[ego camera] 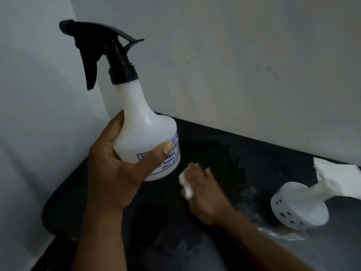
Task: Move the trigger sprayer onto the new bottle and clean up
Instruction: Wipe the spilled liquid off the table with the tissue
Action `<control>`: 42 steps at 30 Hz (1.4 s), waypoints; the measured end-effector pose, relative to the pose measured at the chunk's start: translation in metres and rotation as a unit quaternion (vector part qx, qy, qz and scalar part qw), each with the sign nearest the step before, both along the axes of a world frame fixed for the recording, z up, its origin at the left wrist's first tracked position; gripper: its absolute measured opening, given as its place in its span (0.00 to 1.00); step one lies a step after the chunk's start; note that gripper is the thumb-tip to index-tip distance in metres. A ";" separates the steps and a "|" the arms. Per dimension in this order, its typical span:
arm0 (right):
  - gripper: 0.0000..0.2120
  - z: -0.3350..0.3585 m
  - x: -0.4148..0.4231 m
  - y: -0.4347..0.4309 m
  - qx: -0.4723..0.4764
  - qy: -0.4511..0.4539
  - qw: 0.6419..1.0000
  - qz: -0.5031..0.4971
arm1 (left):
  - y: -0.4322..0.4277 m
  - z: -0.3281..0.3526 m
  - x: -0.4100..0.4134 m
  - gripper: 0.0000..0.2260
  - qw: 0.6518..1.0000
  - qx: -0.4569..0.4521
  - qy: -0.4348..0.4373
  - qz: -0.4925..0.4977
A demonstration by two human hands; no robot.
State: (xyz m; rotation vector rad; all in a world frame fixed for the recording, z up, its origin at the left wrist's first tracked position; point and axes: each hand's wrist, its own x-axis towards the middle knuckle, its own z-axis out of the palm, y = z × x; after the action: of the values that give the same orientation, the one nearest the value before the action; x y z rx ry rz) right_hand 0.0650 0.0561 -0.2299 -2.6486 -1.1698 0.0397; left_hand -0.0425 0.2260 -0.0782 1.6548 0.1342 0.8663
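My left hand [113, 169] grips a white plastic bottle [145, 132] by its lower body and holds it up above the dark counter. A black trigger sprayer [105, 55] is screwed on the bottle's neck, its nozzle pointing left. My right hand [203, 192] lies palm down on the counter below and right of the bottle, closed on a small wad of white tissue [185, 185] pressed against the wet surface. A second white bottle [300, 204] lies on its side at the right, its base with dark dots toward me and no sprayer on it.
The dark counter [254, 149] sits in a corner of pale walls, with a rounded front-left corner. Wet patches spread across its middle, and a pale puddle [281, 233] lies under the fallen bottle. White paper napkins [338, 173] rest at the far right edge.
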 end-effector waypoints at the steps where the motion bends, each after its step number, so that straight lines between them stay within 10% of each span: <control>1: 0.29 -0.008 -0.027 0.003 -0.007 -0.026 0.997 0.075 | -0.001 0.000 0.000 0.23 1.000 0.004 0.003 0.000; 5: 0.28 -0.025 -0.103 0.012 -0.061 -0.052 0.975 0.206 | -0.005 0.002 -0.001 0.23 1.000 0.014 0.015 -0.003; 6: 0.42 -0.021 -0.098 0.008 -0.039 -0.038 0.981 0.188 | -0.005 0.002 -0.001 0.23 1.000 0.010 0.014 -0.007; 7: 0.18 -0.014 -0.086 -0.009 -0.008 -0.095 0.984 0.152 | -0.006 0.002 -0.001 0.23 1.000 0.007 0.012 -0.010; 14: 0.31 0.061 0.046 -0.073 0.063 -0.028 0.982 -0.173 | -0.010 0.000 0.002 0.22 0.999 0.010 0.012 -0.035; 16: 0.19 0.058 0.053 -0.067 0.018 0.020 0.981 -0.193 | -0.010 -0.001 0.006 0.22 0.999 0.008 0.012 -0.039; 18: 0.08 0.041 0.045 -0.063 0.001 0.067 0.985 -0.157 | -0.009 -0.003 0.008 0.22 0.999 0.012 0.015 -0.037; 21: 0.28 0.027 0.005 -0.061 -0.066 -0.008 0.997 0.024 | -0.004 -0.005 0.006 0.22 0.999 0.024 0.027 -0.030; 27: 0.21 -0.008 -0.075 -0.084 -0.122 -0.050 0.976 0.172 | 0.001 -0.007 0.001 0.23 0.999 0.021 0.041 -0.026; 37: 0.30 0.006 0.048 -0.066 -0.040 0.078 0.967 -0.240 | -0.010 -0.014 0.003 0.36 0.995 0.027 0.090 -0.042; 42: 0.31 0.001 0.112 -0.029 -0.039 0.106 0.955 -0.276 | -0.002 -0.020 -0.003 0.34 0.996 0.021 0.084 -0.037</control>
State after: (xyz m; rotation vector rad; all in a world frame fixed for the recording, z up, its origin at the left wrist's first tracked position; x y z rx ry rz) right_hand 0.1770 0.0269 -0.2289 -2.8521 -0.3454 0.2634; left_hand -0.0452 0.2235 -0.0981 1.7606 0.1716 0.6777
